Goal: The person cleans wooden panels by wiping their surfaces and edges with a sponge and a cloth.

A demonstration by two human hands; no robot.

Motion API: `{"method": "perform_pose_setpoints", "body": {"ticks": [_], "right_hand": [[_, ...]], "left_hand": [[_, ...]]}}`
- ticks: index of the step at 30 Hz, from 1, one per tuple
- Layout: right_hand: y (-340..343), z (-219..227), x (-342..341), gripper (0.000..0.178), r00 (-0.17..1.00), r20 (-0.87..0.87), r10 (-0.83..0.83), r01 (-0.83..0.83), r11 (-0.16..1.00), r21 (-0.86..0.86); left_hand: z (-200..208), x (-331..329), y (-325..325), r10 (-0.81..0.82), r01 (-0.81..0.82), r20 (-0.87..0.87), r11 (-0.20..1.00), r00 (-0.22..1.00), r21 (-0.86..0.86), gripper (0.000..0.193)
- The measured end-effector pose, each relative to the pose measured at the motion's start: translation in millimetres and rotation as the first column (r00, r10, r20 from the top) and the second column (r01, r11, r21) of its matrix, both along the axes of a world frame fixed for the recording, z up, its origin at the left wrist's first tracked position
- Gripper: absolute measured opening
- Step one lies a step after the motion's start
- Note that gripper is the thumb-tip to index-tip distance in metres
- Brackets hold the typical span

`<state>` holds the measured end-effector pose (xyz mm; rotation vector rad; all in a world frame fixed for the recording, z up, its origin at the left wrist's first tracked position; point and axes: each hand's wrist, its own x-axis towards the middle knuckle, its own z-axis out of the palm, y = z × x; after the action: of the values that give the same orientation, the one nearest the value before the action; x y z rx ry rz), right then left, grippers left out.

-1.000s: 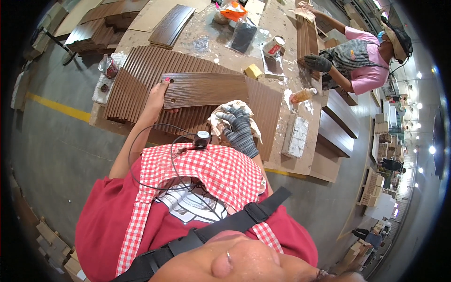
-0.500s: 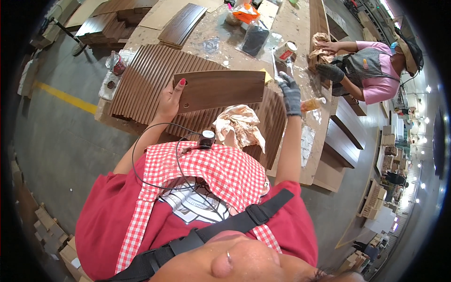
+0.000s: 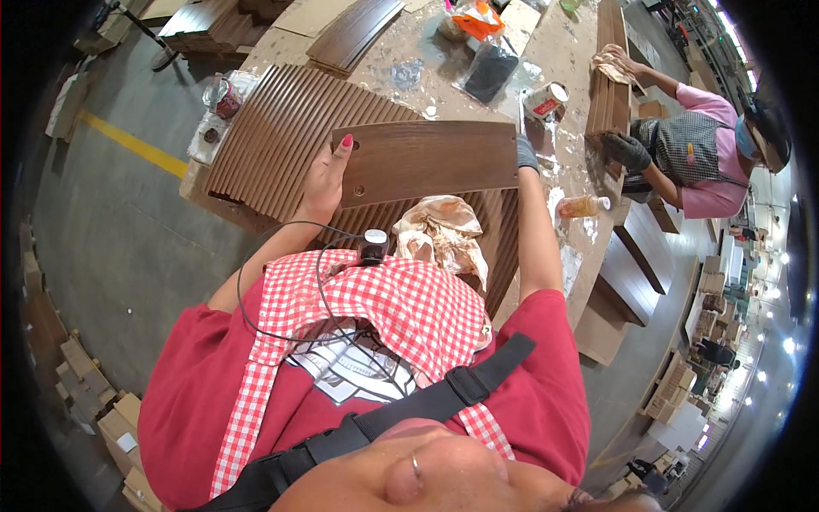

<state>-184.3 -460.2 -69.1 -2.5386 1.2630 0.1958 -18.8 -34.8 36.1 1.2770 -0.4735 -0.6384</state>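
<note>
A curved, dark brown wooden board (image 3: 435,162) with holes at its left end is held up in front of me, above a row of stacked boards. My bare left hand (image 3: 326,175) grips its left end, thumb on the face. At the right end is my right hand (image 3: 526,154) in a grey glove, its fingers mostly hidden behind the board. A stained, crumpled cloth (image 3: 439,235) lies just below the board, on the grooved row of stacked brown boards (image 3: 299,128).
On the worktable (image 3: 409,51) stand a white-and-red can (image 3: 546,101), a small bottle (image 3: 583,206) and a dark packet (image 3: 488,72). A jar (image 3: 223,98) sits at the left edge. Across on the right, a co-worker (image 3: 699,145) wipes a long board with a cloth.
My right hand has come from beside the can to the board's right end. The board has shifted slightly right. The co-worker's cloth hand has moved farther along the long board.
</note>
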Motion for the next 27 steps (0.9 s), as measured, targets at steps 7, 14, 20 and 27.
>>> {"method": "perform_pose_setpoints", "body": {"ticks": [7,14,20,27], "right_hand": [[34,75,-68,0.057,0.578,0.775,-0.256,0.192,0.966,0.176],[155,114,-164,0.053,0.022,0.800,-0.600,0.157,0.792,0.590],[225,87,-207,0.053,-0.499,0.507,-0.703,-0.158,0.649,0.745],[268,65,-218,0.053,-0.535,0.233,-0.812,-0.519,0.533,0.668]], "left_hand": [[28,-18,-23,-0.168,0.140,-0.358,0.985,0.919,-0.104,0.040],[6,-37,-33,-0.391,0.396,-0.292,0.917,0.873,-0.044,0.037],[-19,-49,-56,-0.524,0.557,-0.249,0.827,0.814,0.078,0.040],[-11,-45,-59,-0.620,0.636,-0.145,0.743,0.771,0.209,0.040]]}}
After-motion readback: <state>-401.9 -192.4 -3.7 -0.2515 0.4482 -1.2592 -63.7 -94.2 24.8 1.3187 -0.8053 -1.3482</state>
